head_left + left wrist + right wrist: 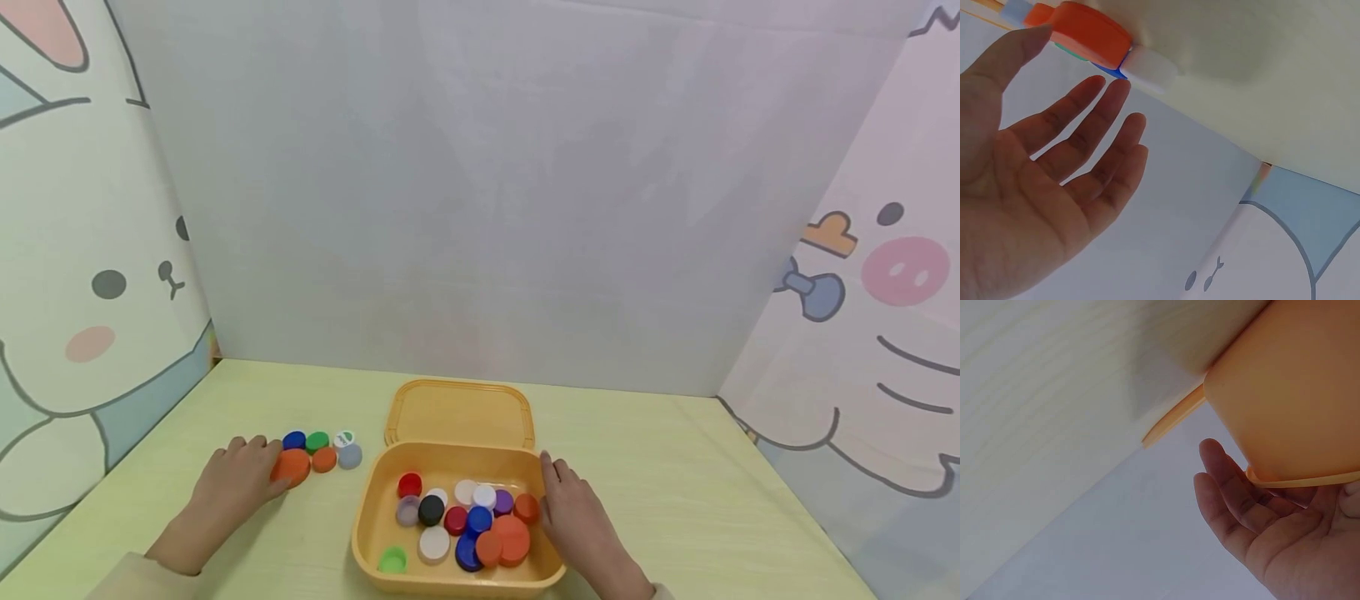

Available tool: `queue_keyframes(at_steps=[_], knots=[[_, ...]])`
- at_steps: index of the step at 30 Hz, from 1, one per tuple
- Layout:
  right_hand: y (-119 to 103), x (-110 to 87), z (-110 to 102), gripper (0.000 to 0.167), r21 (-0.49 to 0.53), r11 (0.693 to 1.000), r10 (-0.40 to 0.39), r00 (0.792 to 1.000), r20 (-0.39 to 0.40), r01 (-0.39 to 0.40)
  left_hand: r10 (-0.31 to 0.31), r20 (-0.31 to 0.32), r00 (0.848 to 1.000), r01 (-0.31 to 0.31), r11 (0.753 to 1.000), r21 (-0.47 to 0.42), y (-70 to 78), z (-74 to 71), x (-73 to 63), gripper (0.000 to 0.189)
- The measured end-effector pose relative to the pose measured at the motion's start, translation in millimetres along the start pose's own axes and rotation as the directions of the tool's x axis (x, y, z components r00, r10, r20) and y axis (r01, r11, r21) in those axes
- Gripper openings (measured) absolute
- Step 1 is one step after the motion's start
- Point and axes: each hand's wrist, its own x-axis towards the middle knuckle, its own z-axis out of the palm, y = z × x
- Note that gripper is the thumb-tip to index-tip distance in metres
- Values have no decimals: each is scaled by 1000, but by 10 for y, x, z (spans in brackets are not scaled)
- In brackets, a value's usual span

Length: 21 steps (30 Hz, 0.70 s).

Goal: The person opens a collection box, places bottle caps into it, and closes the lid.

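Observation:
My left hand (236,477) is at a small group of bottle caps on the left, thumb and fingers spread around a large orange cap (292,467). In the left wrist view the thumb tip overlaps the edge of this orange cap (1090,34), and the other fingers are loosely bent below it. A white cap (1149,67) lies beside it, hidden by the hand in the head view. My right hand (581,521) holds the right rim of a yellow-orange plastic box (551,569), thumb on the inner side. Several caps of mixed colours lie in the box.
Beside the large orange cap are a blue cap (294,440), a green cap (317,442), a white printed cap (344,439), a small orange cap (324,459) and a pale blue cap (349,455). The box's lid (460,411) lies behind it on the table (652,450).

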Motion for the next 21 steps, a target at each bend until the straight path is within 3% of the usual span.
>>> queue_keyframes(at_steps=[11,21], knots=[[-7,4,-9,47,-3,1000,14,1000,20,-14,-15,53,999,16,1000,-26,-11,40,42,39],[-25,5,-21,48,10,1000,25,999,39,-26,-10,37,999,10,1000,-16,-5,51,56,45]])
